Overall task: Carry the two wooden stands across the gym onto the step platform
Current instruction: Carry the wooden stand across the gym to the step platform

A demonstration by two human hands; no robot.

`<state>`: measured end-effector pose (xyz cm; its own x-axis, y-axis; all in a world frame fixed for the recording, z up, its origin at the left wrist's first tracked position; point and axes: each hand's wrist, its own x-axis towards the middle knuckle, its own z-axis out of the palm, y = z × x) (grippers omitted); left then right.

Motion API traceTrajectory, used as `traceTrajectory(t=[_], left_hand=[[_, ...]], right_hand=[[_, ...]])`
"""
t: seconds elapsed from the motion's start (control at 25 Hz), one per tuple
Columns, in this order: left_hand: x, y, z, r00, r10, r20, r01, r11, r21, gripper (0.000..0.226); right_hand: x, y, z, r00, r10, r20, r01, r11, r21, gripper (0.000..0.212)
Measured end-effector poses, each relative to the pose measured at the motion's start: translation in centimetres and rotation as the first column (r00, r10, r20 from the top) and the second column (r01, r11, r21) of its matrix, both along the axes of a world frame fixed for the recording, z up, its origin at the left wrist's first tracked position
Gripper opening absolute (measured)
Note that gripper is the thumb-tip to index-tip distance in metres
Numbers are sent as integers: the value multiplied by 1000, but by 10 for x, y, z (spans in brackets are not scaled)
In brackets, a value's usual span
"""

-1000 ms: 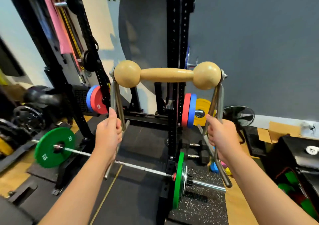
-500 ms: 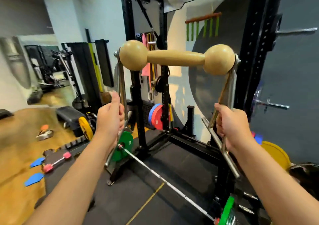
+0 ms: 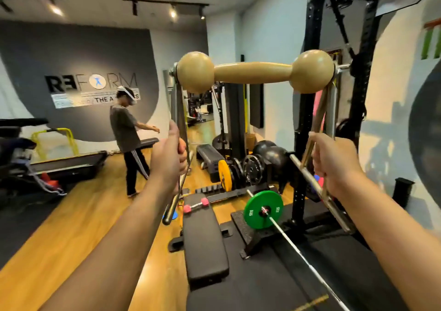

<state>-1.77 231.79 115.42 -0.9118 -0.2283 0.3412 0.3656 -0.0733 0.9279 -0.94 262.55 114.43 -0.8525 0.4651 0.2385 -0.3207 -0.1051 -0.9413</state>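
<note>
I hold a wooden stand (image 3: pixel 255 72) up in front of me: a pale wooden bar with a ball at each end, mounted on steel legs. My left hand (image 3: pixel 167 158) grips the left leg (image 3: pixel 181 124). My right hand (image 3: pixel 334 165) grips the right leg (image 3: pixel 330 120). The legs' crossbars hang below my fists. Only one wooden bar shows. A low dark step platform (image 3: pixel 208 154) lies on the wooden floor beyond, past the bench.
A black flat bench (image 3: pixel 202 236) with a pink dumbbell (image 3: pixel 195 207) on it lies straight ahead. To the right are a barbell with a green plate (image 3: pixel 263 209) and a black rack (image 3: pixel 307 120). A person (image 3: pixel 126 129) stands left of centre near a treadmill (image 3: pixel 66 165).
The view has swung left, from the rack and grey wall to the open gym floor. Both hands keep their grip on the raised stand's legs.
</note>
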Motion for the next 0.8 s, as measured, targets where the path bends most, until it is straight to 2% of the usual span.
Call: traceTrajectory(t=[0.12, 0.4, 0.6, 0.8], left_hand=[[0, -62, 15, 991, 122, -45, -122, 992, -1, 59], [40, -159, 30, 917, 396, -51, -397, 917, -28, 60], [76, -187, 34, 820, 570, -61, -572, 820, -18, 59], [108, -207, 27, 723, 685, -83, -687, 727, 20, 60]], right_hand=[[-33, -61, 13, 985, 163, -56, -164, 986, -13, 40], [-86, -180, 37, 920, 391, -38, -391, 920, 16, 30], [-114, -248, 37, 820, 571, -40, -570, 821, 21, 27], [-136, -303, 52, 677, 734, -54, -728, 678, 97, 25]])
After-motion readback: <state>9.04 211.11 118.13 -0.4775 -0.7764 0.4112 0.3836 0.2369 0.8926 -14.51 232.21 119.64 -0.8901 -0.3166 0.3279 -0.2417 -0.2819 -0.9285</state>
